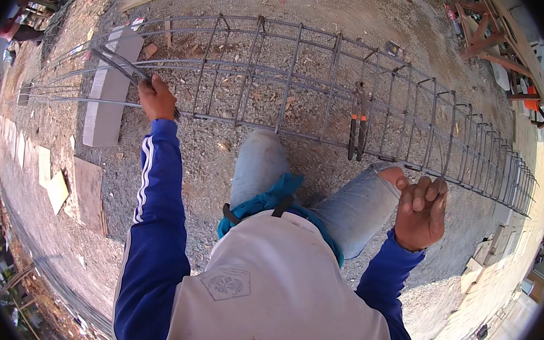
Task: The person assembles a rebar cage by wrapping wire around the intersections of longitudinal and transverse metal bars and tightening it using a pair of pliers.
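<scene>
Gravel yard [336, 9] everywhere, long rebar cage [330, 85] lying across it, mostly tied up already. Left hand [157, 97] was clenched on loose bars at the unfinished end, right hand [421, 210] curled around the near rail. Pliers [358, 120] hung on the cage, unused.

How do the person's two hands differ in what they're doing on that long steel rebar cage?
The left hand reaches far out and grips a loose stirrup at the bare end of the rebar cage; the right hand stays close to the knee, curled around a tied stirrup's top corner. The left shows its back, the right its bent fingers. Both are bare, closed on steel, with blue sleeves. Pincers hang on the cage between them.
</scene>
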Tool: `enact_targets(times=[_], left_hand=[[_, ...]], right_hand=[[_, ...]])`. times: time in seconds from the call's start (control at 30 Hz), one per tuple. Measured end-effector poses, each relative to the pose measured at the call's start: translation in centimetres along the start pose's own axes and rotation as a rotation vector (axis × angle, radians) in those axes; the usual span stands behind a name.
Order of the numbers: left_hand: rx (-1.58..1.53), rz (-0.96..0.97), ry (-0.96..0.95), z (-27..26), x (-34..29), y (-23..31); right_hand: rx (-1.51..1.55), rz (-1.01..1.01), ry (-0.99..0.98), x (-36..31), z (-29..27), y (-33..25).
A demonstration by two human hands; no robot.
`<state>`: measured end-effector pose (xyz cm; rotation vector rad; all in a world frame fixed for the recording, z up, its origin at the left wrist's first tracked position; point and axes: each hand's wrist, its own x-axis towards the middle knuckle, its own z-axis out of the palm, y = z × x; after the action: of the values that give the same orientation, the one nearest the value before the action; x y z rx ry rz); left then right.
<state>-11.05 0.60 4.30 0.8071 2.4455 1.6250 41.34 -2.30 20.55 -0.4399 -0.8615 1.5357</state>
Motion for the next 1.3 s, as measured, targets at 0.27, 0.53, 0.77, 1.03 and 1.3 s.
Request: enact_targets(times=[0.27,0.53,0.77,1.03,1.3], left_hand=[[0.736,0.109,-0.269,2.1,0.0,-7.3],[0.923,-0.100,-0.512,3.2,-1.8,-5.6],[0.936,-0.022,-0.486,0.3,-2.3,-7.1],[0.528,0.624,-0.174,0.3,-9.6,-1.8],[-0.888,-0.814,-1.041,5.6,-23.5,12.1]], right_hand=[[-1.043,-0.588,0.568,-1.4,-2.3,-5.5],[-1.649,-0.224,0.438,-4.7,-4.7,-2.9],[-1.570,-0.017,0.419,-6.5,-6.2,-1.7],[-1.602,0.033,0.069,-7.3,-5.1,1.6],[-1.354,0.304,-0.345,-9.6,-3.3,5.4]])
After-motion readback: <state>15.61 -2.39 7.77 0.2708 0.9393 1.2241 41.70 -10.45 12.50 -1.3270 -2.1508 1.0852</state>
